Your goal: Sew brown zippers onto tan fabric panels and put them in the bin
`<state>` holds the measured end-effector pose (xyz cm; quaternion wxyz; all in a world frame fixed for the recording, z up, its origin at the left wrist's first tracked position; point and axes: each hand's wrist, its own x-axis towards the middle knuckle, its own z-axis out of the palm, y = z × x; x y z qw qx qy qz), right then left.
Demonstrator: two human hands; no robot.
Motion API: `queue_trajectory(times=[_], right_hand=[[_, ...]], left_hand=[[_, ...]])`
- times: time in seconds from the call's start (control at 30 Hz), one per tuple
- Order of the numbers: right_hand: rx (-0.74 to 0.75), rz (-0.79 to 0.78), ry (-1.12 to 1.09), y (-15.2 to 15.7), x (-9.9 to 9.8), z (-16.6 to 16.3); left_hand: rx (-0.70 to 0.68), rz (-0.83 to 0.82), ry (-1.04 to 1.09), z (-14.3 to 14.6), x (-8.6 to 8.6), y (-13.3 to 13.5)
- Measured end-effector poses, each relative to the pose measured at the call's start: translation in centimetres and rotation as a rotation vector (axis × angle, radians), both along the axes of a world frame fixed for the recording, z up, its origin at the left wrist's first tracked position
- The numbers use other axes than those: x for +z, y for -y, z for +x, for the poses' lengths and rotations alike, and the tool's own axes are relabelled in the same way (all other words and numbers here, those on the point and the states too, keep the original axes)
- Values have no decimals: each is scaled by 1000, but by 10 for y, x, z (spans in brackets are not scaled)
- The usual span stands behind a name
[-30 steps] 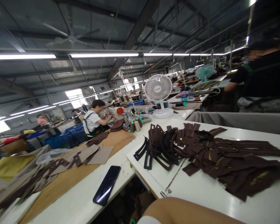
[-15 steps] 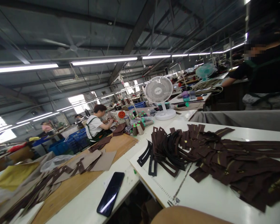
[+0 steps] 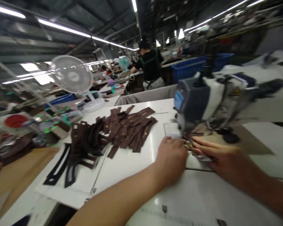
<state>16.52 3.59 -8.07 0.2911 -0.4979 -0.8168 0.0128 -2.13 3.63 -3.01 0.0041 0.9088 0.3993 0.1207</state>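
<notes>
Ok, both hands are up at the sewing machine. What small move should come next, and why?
I'd probably steady the small brownish piece and check its placement before moving it further. The left hand and right hand are close together on either side of it, near the head of the sewing machine, and blur hides exactly how it lies.

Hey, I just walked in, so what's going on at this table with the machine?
A person has both bare hands, left and right, close together at the front of a sewing machine. What their fingers are on is too blurred to make out. To the left, on the white table, lie a pile of brown zipper strips and some dark curved strips. A white fan stands beyond them, and farther back is another person in black.
</notes>
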Motion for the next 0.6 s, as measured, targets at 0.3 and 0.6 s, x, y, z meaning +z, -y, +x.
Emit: queue_trajectory(times=[0.3,0.6], right_hand=[[78,145,69,3,22,-1],[38,159,111,-5,13,5]], left_hand=[[-52,97,118,-2,1,1],[-50,49,123,-2,2,-6]])
